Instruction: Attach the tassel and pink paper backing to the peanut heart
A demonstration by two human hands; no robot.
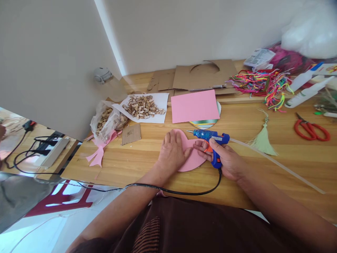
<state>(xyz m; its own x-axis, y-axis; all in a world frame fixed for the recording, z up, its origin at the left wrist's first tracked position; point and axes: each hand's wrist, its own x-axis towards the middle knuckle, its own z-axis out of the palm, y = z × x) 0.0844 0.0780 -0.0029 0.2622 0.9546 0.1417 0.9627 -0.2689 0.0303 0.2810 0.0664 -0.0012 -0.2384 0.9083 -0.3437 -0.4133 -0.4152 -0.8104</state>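
My left hand [172, 149] lies flat, fingers stretched out, on a pink paper heart [193, 161] at the front of the wooden table. In my right hand [229, 158] is a blue hot glue gun [206, 134], its nozzle pointing left above the heart. A long clear glue stick [279, 164] runs out of the gun's back toward the right. My right fingers are around the grip by the orange trigger. The gun's black cord [173, 192] loops from the handle across my left forearm. A pink paper sheet [195, 106] lies just beyond the heart.
Nutshells [143, 106] lie on white paper [160, 117], beside a plastic bag [105, 121] of more shells. Cardboard [195, 77] rests at the back. Red-handled scissors [312, 130], a pale tassel [263, 140], glue bottles [302, 95] and colourful cords [265, 84] are right. A power strip [54, 153] sits left.
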